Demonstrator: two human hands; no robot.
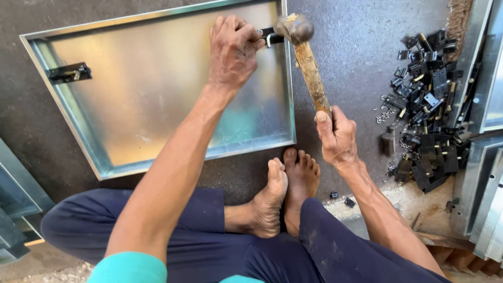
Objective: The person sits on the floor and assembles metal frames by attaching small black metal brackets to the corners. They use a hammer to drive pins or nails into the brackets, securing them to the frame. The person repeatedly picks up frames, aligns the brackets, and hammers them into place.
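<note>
Here the left hand (233,50) pinches a small black latch (271,35) on the metal tray (152,84) lying on the floor. The right hand (338,137) grips the hammer (306,57) tight. Short, straight taps look best, with fingers kept clear.

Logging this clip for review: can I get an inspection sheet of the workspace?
Surface: dark floor, gritty, person seated on it.
Job's things: shallow metal panel lying flat; black latch on its left edge; small fitting on its right edge; hammer head at that fitting.
Clutter: pile of black parts at right.
Grippers: left hand at the fitting; right hand grips hammer handle.
Cables: nothing seen.
Surroundings: metal sections stacked right.
</note>
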